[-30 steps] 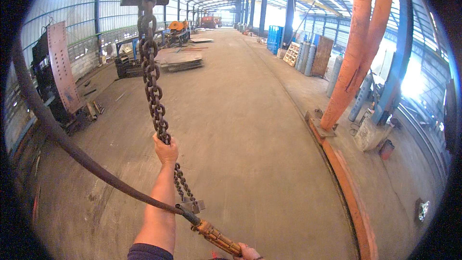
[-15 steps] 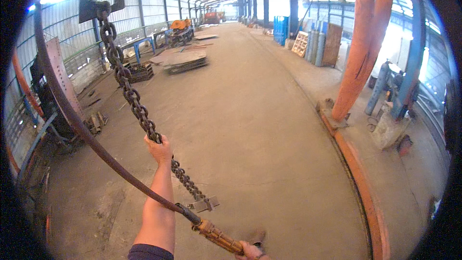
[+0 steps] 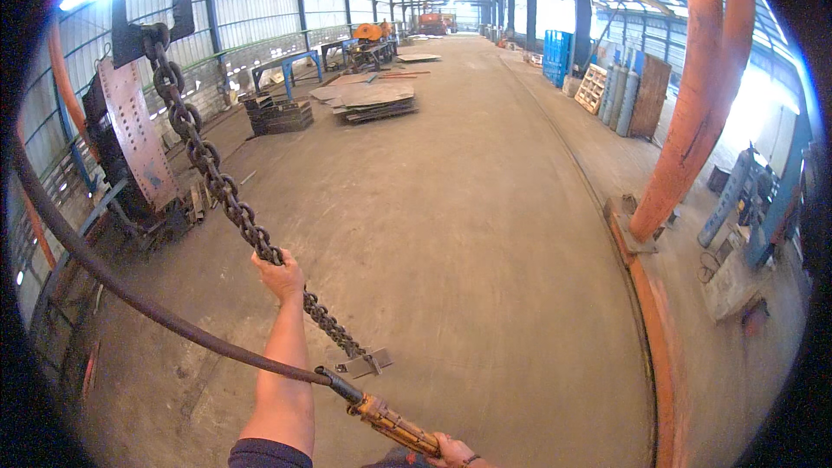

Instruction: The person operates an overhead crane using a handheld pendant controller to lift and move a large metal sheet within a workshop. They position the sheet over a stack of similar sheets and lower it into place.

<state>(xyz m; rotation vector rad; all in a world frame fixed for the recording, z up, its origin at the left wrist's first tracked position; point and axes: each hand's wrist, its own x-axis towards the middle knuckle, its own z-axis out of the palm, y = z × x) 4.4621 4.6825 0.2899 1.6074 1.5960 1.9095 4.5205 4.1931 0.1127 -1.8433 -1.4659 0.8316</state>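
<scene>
I have the left hand (image 3: pixel 281 277) gripping the chain (image 3: pixel 205 159); camera-side of the chain, the right hand (image 3: pixel 452 451) clasps the yellow-orange handset (image 3: pixel 394 423).

Dark-brown chain (image 3: pixel 227 191) in the left grip (image 3: pixel 280 277), yellow-orange handset (image 3: pixel 396 424) in the right grip (image 3: pixel 452 451); pinkish, dot-patterned plate (image 3: pixel 139 140) left of both, orange post (image 3: pixel 680 143) right.

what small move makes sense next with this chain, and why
Probably a slight steadying pull on the chain with the left hand: that hand grips it, it slants down to a metal piece, and the right hand holds the yellow controller.
</scene>
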